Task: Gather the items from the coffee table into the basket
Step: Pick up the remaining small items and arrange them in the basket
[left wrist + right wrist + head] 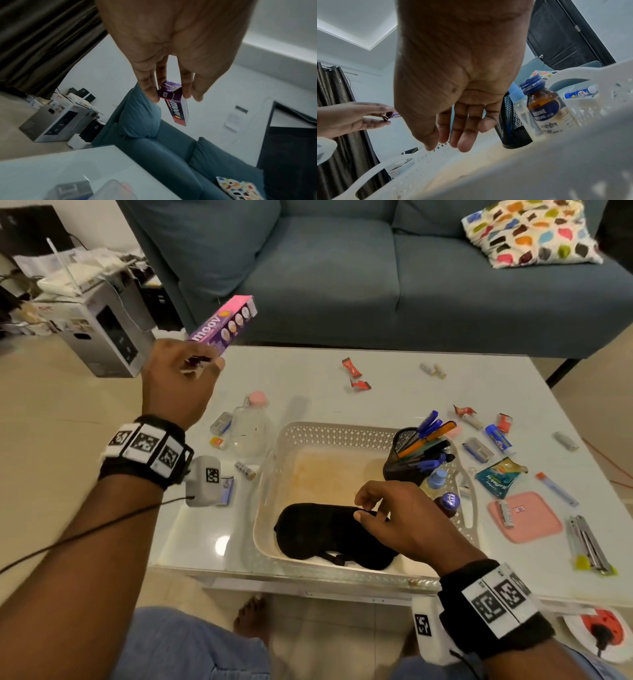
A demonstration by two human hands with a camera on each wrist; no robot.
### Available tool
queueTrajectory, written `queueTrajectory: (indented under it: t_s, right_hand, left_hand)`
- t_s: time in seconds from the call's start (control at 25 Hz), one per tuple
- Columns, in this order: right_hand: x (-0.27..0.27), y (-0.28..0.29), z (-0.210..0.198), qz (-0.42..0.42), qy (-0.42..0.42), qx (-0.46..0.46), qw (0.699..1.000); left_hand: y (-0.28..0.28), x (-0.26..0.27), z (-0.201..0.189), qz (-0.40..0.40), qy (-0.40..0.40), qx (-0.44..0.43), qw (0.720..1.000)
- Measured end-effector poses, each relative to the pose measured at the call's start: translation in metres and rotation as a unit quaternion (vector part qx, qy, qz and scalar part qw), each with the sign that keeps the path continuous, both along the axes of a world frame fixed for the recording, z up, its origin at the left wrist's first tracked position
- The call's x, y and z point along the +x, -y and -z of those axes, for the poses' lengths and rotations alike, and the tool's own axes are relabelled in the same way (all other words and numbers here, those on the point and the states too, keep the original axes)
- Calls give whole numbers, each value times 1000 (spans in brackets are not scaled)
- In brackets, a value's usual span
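My left hand is raised above the white coffee table's far left corner and pinches one end of a purple and pink "moov" box, which points up toward the sofa. The left wrist view shows my fingertips closed round the box. A cream perforated basket sits at the table's front and holds a black eye mask, a black mesh pen holder and a brown iodine bottle. My right hand hovers just over the mask, fingers relaxed and empty.
Loose on the table are a clear bottle with a pink cap, red wrappers, batteries, a glue stick, a teal sachet, a pink square lid and a metal tool. A blue sofa stands behind.
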State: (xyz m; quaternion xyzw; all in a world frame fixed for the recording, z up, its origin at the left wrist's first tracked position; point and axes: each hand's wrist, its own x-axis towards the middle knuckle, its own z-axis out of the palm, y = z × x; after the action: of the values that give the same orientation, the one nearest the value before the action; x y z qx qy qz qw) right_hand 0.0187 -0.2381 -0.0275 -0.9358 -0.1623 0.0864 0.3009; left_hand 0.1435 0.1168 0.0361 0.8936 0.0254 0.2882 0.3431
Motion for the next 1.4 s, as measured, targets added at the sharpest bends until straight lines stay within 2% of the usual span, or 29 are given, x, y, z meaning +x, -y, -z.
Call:
queueTrajectory:
  t_s: [0.12,0.2,0.32,0.48,0.6,0.76,0.96,1.04,1.12,1.16,1.24,1.4]
  right_hand:
    - [-3,0,-6,12,52,44,998]
    - [-4,0,-11,30,92,82,992]
    - [-1,1,-19,52,148,119,980]
    - [6,3,-23,46,175,59,982]
    - [5,4,-16,19,134,-24,990]
    - [2,5,-8,-20,49,-10,999]
    - [3,-1,-2,-38,71,-30,996]
    - [4,0,-4,-13,59,-26,998]
    - [6,1,-9,21,52,-35,998]
    - [7,-1,-12,34,50,-45,997]
    - [15,-16,-19,39,50,-71,995]
    - [63,-58,-21,16,67,-178,982]
  left_hand:
    - [35,-57,-16,84,-1,-40,996]
    - [56,-85,-18,145,-45,-47,987]
    - [76,-115,-5,238,-110,-11,965]
    - [87,-134,22,335,-231,71,911]
    - [95,-142,32,351,-276,75,892]
    - [99,-143,32,343,-271,32,899]
    - [97,-140,37,334,-255,-28,907]
    - [93,-133,47,281,-224,-22,933]
    - [91,-124,57,176,-203,40,962]
    - [92,-120,60,125,-214,62,967]
    - [90,-115,63,69,-248,56,965]
    - [87,-112,68,27,-295,3,955]
